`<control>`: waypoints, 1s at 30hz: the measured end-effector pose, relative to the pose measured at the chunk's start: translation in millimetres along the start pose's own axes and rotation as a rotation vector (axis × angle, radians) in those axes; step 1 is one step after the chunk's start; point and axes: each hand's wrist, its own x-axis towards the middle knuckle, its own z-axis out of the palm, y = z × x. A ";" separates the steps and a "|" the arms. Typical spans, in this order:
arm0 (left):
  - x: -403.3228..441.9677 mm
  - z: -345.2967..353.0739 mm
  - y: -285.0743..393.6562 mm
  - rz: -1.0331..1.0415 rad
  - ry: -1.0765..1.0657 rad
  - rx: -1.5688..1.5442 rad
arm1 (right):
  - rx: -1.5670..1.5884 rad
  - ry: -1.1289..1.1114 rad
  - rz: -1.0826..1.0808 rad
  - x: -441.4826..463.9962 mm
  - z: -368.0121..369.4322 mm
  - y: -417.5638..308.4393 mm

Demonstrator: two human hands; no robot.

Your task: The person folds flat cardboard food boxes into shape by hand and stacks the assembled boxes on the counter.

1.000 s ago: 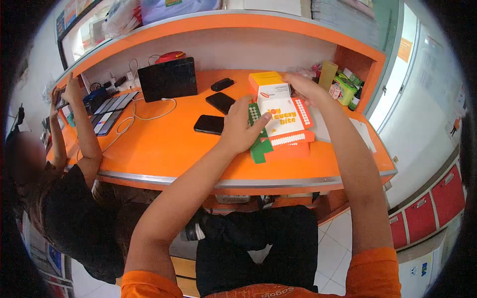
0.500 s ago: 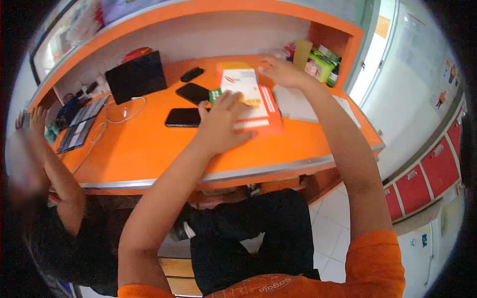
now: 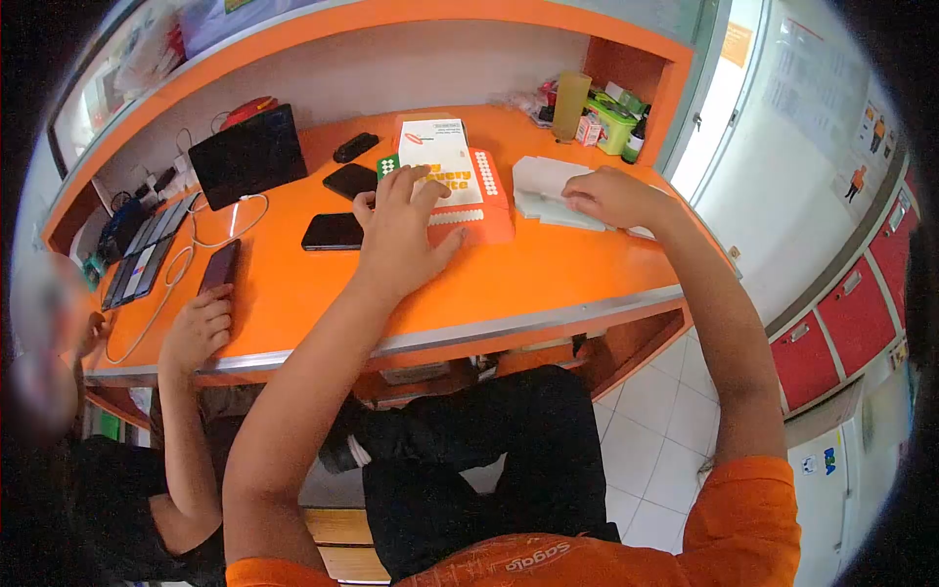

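My left hand (image 3: 406, 235) lies with fingers spread over the left side of an orange-and-white box (image 3: 489, 227). A white printed card (image 3: 437, 147) with yellow lettering rests on top of the box, partly under my fingertips. To the right, my right hand (image 3: 621, 201) is closed at a stack of white papers (image 3: 543, 181); its fingers are curled in at the sheets. Left of the box lie a black phone (image 3: 331, 232), a second dark phone (image 3: 349, 180) and a small black object (image 3: 355, 147).
At the left, a person's hand (image 3: 199, 328) touches a dark phone (image 3: 221, 264) on the orange desk (image 3: 284, 293). A black tablet (image 3: 249, 157) stands behind a white cable (image 3: 186, 259). A yellow cup (image 3: 570, 106) and green basket (image 3: 613, 127) stand at the back right.
My right hand has moved down and right from beside the box onto the papers. My left hand stays on the box. The other person's hand has come down to a phone on the desk.
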 end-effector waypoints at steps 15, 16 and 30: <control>-115.0 -38.1 152.8 -0.207 -0.419 -1.037 | -0.153 0.306 0.053 -131.3 -34.8 -170.9; -132.2 -28.4 167.4 -0.133 -0.402 -1.102 | -0.157 0.349 -0.073 -147.6 -24.5 -196.3; -208.1 -99.3 128.2 -0.295 -0.500 -0.958 | 0.211 0.308 -0.217 -152.5 -56.1 -221.9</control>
